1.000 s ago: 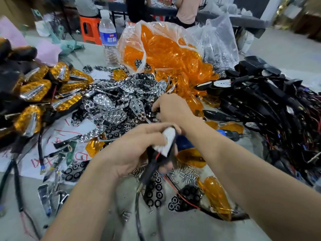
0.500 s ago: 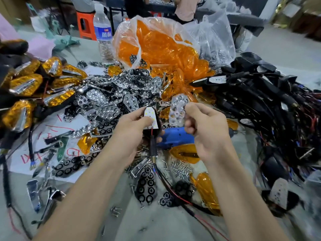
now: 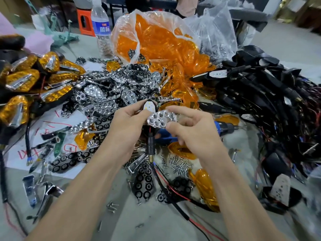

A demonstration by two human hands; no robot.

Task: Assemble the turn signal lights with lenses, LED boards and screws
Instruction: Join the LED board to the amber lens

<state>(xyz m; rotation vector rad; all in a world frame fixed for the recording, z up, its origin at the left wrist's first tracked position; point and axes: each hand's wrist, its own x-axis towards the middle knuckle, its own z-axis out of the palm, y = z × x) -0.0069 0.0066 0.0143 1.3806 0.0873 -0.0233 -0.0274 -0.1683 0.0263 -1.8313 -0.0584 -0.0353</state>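
My left hand (image 3: 127, 126) grips a black turn signal housing with a white LED board (image 3: 149, 107) showing at its top; its stem and red and black wires (image 3: 171, 190) hang down toward me. My right hand (image 3: 190, 129) pinches a chrome reflector (image 3: 160, 119) with several round holes, held just right of and below the board, touching the housing. A pile of chrome reflectors (image 3: 111, 94) lies behind my hands. Loose screws (image 3: 178, 165) are scattered on the table under my right wrist. Orange lenses (image 3: 156, 46) fill a clear bag at the back.
Finished amber lights (image 3: 34, 79) are heaped at the left. Black housings with wires (image 3: 271, 105) pile up at the right. A blue screwdriver (image 3: 224, 126) lies beyond my right hand. A water bottle (image 3: 101, 30) stands at the back. Black hole plates (image 3: 144, 181) lie near me.
My right hand has brought the chrome reflector from upright beside the housing down and left, so it lies flat against the LED board. My left hand has kept its hold on the housing.
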